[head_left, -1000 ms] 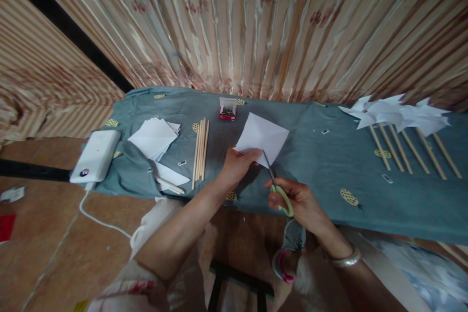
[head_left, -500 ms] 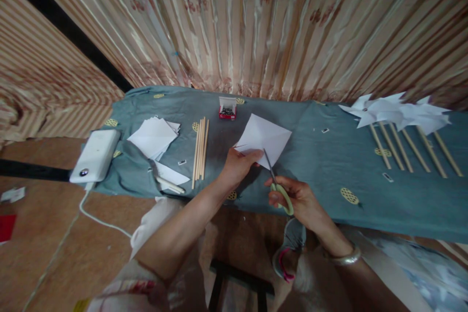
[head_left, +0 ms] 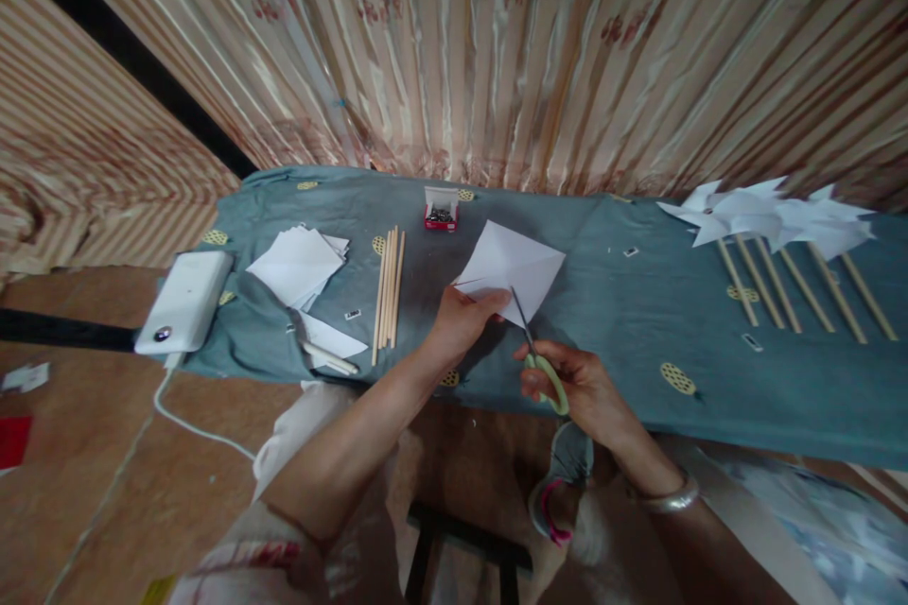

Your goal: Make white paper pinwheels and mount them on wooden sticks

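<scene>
A square sheet of white paper [head_left: 521, 260] with crease lines is turned corner-up in front of me. My left hand [head_left: 462, 319] pinches its lower left side, thumb on top. In my right hand [head_left: 576, 383] is a pair of scissors [head_left: 546, 373] with pale green handles, my fingers through the loops. The blades lie over the lower part of the sheet, their tip pointing toward its centre; they look closed or nearly so. A slit shows in the paper near my left thumb.
Left lie a stack of white paper squares [head_left: 298, 263], thin wooden sticks [head_left: 389, 293], a pen-like white rod [head_left: 333, 359] and a white device [head_left: 185, 301] with a cable. Behind stands a small red box [head_left: 441, 213] of metal bits. Paper pinwheels [head_left: 773, 216] on sticks lie right.
</scene>
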`<state>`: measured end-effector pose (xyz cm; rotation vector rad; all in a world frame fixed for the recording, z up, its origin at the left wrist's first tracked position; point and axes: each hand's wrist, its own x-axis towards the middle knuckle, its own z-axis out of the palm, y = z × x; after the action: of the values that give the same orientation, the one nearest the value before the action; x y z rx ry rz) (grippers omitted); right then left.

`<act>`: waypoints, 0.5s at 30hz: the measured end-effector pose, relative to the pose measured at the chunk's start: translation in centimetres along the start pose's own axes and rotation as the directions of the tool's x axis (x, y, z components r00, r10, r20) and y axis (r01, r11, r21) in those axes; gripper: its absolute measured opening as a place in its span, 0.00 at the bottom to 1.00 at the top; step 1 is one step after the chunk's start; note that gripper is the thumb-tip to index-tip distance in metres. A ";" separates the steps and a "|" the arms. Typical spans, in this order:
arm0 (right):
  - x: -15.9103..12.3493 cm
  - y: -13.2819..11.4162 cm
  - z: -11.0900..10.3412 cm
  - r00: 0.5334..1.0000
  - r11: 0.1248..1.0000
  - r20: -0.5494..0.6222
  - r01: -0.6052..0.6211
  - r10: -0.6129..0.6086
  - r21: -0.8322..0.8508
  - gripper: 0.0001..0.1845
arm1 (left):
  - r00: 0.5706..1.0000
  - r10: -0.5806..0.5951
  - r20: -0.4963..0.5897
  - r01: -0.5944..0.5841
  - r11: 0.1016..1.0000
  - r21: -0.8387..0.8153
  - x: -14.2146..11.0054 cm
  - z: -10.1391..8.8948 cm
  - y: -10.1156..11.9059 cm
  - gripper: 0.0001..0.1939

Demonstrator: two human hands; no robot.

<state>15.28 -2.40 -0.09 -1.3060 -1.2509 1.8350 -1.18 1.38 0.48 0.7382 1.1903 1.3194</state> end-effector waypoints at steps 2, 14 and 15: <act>0.0 0.0 0.0 1.000 1.000 -0.003 0.009 -0.009 -0.005 0.26 | 1.000 0.001 0.005 -0.001 1.000 0.006 0.0 0.0 -0.1 0.09; 0.1 0.2 -0.2 1.000 1.000 0.010 0.008 -0.008 -0.011 0.24 | 1.000 -0.018 -0.008 0.018 0.999 -0.035 -0.1 0.1 0.1 0.09; 0.1 0.2 -0.2 1.000 1.000 0.010 0.010 -0.010 -0.011 0.24 | 1.000 -0.018 -0.004 0.018 0.999 -0.040 -0.1 0.1 0.1 0.09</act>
<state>15.39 -2.30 -0.33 -1.2956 -1.2723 1.8329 -1.11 1.32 0.67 0.6950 1.1685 1.3266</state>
